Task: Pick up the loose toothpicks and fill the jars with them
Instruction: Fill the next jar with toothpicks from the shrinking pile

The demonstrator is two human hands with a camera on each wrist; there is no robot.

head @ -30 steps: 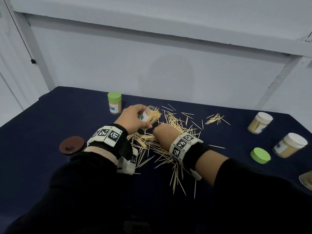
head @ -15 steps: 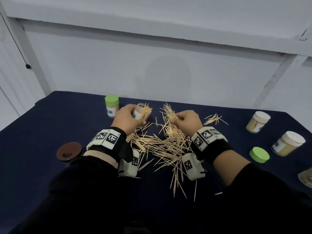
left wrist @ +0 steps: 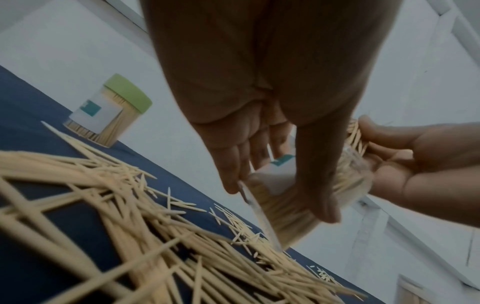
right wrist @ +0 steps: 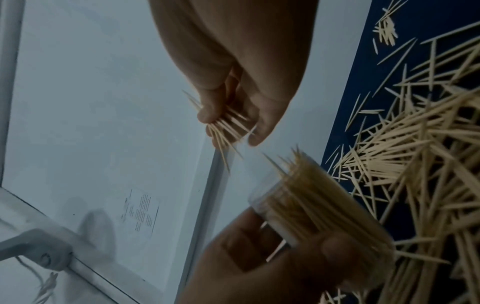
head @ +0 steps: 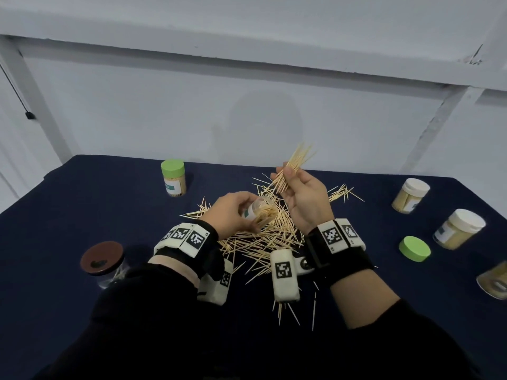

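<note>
My left hand (head: 236, 212) grips a clear open jar (head: 259, 212) tilted on its side, mouth toward the right, with many toothpicks inside; the same jar (left wrist: 283, 197) (right wrist: 311, 207) appears in both wrist views. My right hand (head: 299, 193) is raised above the table, palm toward me, and pinches a bundle of toothpicks (head: 292, 168) (right wrist: 228, 127) between thumb and fingers, up and right of the jar's mouth. A heap of loose toothpicks (head: 263, 239) (left wrist: 103, 216) lies on the dark blue cloth (head: 82, 209) under both hands.
A green-lidded full jar (head: 173, 178) stands at the back left. A brown-lidded jar (head: 103, 263) is at the near left. Two white-lidded jars (head: 410, 195) (head: 459, 229), a loose green lid (head: 414, 248) and another jar (head: 493, 279) sit right. A small toothpick cluster (head: 343, 192) lies behind.
My right hand has lifted off the heap with a bundle of toothpicks and turned palm up. The left hand has tipped the jar further over, mouth to the right.
</note>
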